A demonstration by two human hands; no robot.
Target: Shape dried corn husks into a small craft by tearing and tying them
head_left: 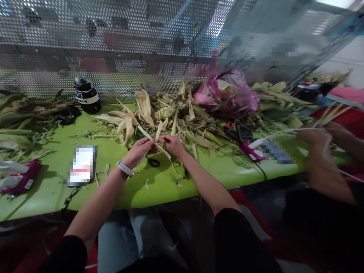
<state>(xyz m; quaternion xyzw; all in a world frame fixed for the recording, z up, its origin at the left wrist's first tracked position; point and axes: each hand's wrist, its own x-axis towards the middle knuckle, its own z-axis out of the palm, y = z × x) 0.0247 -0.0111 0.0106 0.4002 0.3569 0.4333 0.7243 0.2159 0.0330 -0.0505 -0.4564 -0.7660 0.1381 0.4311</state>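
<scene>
My left hand (141, 151), with a pale band on its wrist, pinches strips of corn husk (145, 132) near the middle of the table. Close beside it, my right hand (172, 144) has its fingers closed on the same husk strips, which cross between the two hands. One long strip hangs down toward the table below my right hand. Just behind the hands lie dried corn husks (125, 129) in a loose heap. A small black loop (154, 162) rests on the table beneath my hands, and what it belongs to is hidden.
The green-covered table (167, 185) holds a phone (82, 165), a magenta power strip (21, 177) and a black bottle (87, 95). At the back sits a pink plastic bag (227, 93) among husks. A co-worker's arms (324, 163) reach in at right. A perforated metal screen (127, 41) stands behind.
</scene>
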